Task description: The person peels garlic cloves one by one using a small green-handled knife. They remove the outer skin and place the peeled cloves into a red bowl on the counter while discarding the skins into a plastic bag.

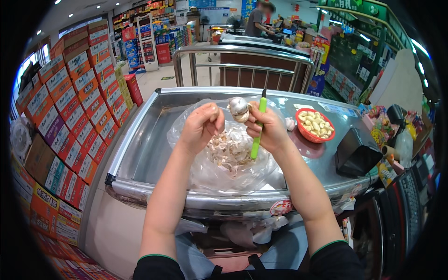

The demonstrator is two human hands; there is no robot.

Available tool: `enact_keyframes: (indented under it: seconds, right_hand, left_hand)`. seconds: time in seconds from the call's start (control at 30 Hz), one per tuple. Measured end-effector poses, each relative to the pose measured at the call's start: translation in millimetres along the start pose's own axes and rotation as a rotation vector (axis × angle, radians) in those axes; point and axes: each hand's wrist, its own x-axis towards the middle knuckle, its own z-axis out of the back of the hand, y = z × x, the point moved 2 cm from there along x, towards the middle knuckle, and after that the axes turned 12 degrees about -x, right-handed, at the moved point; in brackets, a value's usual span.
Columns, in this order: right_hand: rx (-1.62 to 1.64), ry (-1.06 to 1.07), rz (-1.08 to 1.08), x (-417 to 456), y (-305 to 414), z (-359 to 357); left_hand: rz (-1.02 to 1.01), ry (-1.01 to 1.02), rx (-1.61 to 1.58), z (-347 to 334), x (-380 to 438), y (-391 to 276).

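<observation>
My right hand (pixel 267 126) grips a bright green handle (pixel 258 140) with a short dark tip, probably a small knife. Its thumb and fingertips also pinch a partly peeled garlic bulb (pixel 239 108). Just left of the bulb, my left hand (pixel 204 126) is curled with thumb against fingers; nothing shows in it. Below both hands a clear plastic bag (pixel 199 168) lies spread open, heaped with papery garlic skins (pixel 229 150). A red plastic bowl (pixel 316 140) of peeled garlic cloves (pixel 315 125) stands to the right, with a loose piece of garlic (pixel 289 124) by its rim.
The metal-framed counter (pixel 140 140) has a steel railing (pixel 241 49) behind it. A black device (pixel 357 152) stands at its right end, near a keyboard (pixel 411 199). Stacked cartons (pixel 73 101) line the left side. A person (pixel 257 21) stands at the far counter.
</observation>
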Motion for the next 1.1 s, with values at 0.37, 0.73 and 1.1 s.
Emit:
enact_keyframes:
  seconds: [0.37, 0.73, 1.1]
  right_hand:
    - [-0.568, -0.18, 0.076, -0.3, 3.9, -5.8]
    - [-1.203, -0.246, 0.373, -2.7, 3.0, -18.3]
    - [-1.162, -0.168, 0.309, -4.2, 9.5, -17.7]
  left_hand:
    - [0.094, -0.175, 0.814, 7.3, 0.3, 8.1]
    - [0.208, -0.21, 0.554, -1.3, -3.6, 2.2]
    - [0.123, -0.204, 0.491, 3.7, -3.2, 2.9]
